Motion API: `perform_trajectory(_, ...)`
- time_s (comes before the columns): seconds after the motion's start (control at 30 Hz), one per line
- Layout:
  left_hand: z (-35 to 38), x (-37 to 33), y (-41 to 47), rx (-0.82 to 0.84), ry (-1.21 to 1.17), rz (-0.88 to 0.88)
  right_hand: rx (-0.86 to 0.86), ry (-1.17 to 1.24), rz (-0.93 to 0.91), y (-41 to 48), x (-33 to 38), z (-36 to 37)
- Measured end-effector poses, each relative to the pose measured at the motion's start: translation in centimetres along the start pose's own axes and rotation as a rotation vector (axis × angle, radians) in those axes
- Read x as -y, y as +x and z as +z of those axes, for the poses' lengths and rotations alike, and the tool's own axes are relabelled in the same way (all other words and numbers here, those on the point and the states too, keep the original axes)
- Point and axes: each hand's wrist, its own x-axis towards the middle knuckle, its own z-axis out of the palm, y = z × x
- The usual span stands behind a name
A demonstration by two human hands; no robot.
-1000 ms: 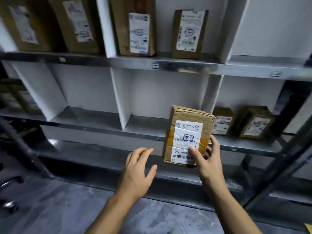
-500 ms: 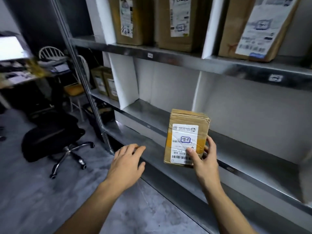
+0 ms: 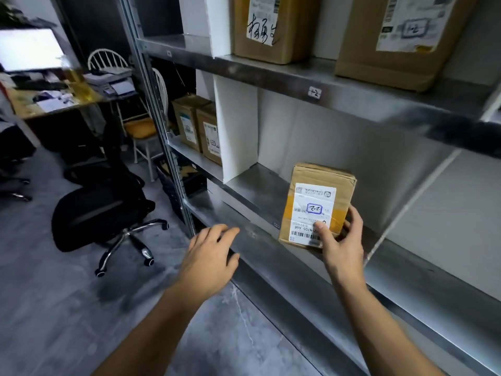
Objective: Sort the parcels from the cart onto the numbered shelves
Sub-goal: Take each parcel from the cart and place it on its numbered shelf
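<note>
A small brown cardboard parcel (image 3: pixel 317 204) with a white label, marked in blue and turned upside down, stands upright at the front edge of the middle metal shelf (image 3: pixel 254 185). My right hand (image 3: pixel 340 240) grips its lower right corner, thumb on the label and fingers behind the side. My left hand (image 3: pixel 211 256) hovers lower left, fingers relaxed, holding nothing, over the front lip of the lower shelf (image 3: pixel 271 256). The compartment behind the parcel has bare metal. No cart is in view.
White dividers (image 3: pixel 235 126) split the shelves. Two boxes (image 3: pixel 199 128) stand in the compartment to the left; two larger boxes (image 3: pixel 273 25) sit on the shelf above, tagged 1-2 (image 3: pixel 314 92). A black office chair (image 3: pixel 108 210), a desk (image 3: pixel 54 101) and a white chair (image 3: pixel 141 126) stand at left.
My view has swung left along the shelving, bringing the chair and desk into sight. My right hand has kept hold of the parcel and brought it close to the middle shelf's edge.
</note>
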Motion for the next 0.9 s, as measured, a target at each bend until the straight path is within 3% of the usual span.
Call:
perform_trajectory(0.47,1.5,11.6,20.1,0.12,-0.048,0.355,-0.372,-0.014,0.129,10.6,-2.5,16.5)
perform_trajectory(0.9,3.2,15.3,28.2,0.243,-0.191,0.522,-0.453,-0.115,0.216,15.2,-4.5,23.5)
